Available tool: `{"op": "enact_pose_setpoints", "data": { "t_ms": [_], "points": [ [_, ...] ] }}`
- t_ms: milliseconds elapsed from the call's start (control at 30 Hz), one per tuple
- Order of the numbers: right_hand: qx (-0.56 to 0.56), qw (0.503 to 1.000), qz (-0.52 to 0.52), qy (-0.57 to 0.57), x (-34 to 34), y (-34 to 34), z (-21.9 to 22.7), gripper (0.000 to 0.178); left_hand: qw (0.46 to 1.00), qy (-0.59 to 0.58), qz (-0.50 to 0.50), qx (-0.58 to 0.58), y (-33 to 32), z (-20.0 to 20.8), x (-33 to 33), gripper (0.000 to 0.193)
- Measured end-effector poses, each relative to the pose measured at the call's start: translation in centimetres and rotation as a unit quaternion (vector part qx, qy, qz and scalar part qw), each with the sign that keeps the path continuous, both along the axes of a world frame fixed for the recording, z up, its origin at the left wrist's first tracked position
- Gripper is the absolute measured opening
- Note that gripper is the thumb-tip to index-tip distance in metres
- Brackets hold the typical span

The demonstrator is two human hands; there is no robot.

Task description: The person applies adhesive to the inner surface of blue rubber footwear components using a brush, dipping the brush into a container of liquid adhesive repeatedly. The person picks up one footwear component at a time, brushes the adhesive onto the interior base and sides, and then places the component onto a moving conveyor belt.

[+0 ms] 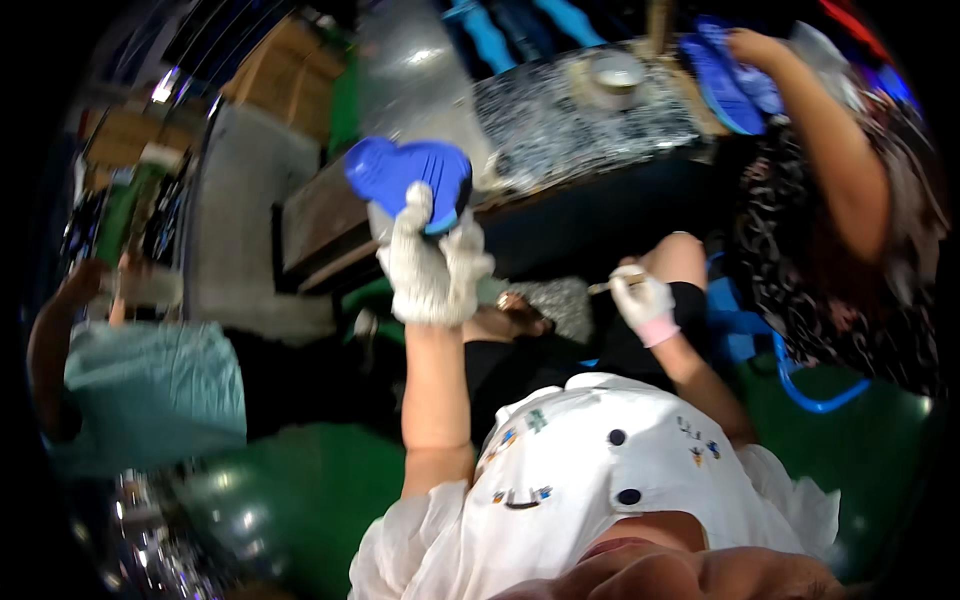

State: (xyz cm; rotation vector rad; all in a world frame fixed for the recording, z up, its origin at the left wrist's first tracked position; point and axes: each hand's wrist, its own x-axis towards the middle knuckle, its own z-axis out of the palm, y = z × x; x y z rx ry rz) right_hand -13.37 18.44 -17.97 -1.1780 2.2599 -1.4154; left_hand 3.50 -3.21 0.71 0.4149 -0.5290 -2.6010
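My left hand, in a white knitted glove, is raised in front of me and closed around a blue shoe sole. The thumb presses on the sole's grooved face, and some of the sole is hidden behind the glove. Over my right thigh, my right hand, in a white glove with a pink cuff, pinches a thin light-coloured stick, perhaps a brush handle. The tip of that stick is too small to make out.
A plastic-wrapped bench carries a round tin. Light-blue strips lie beyond it. At right a co-worker's hand touches blue soles, near a blue stool. Another person's teal top is at left, beside a grey surface.
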Motion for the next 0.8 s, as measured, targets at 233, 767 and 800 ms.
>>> {"op": "enact_pose_setpoints", "data": {
  "t_ms": [233,767,800],
  "points": [
    [0.035,0.998,-0.032,0.038,-1.2,0.2,-3.0,0.021,0.909,-0.291,-0.073,-0.290,8.7,0.5,-8.8,0.021],
    [0.007,0.986,-0.023,-0.162,-1.4,0.0,-4.9,0.019,0.868,-0.199,-0.115,-0.441,7.6,-1.9,-34.6,0.036],
    [0.032,0.989,-0.023,-0.141,-2.3,0.0,-5.8,0.020,0.818,-0.269,-0.167,-0.479,7.6,0.2,-33.3,0.040]
  ]
}}
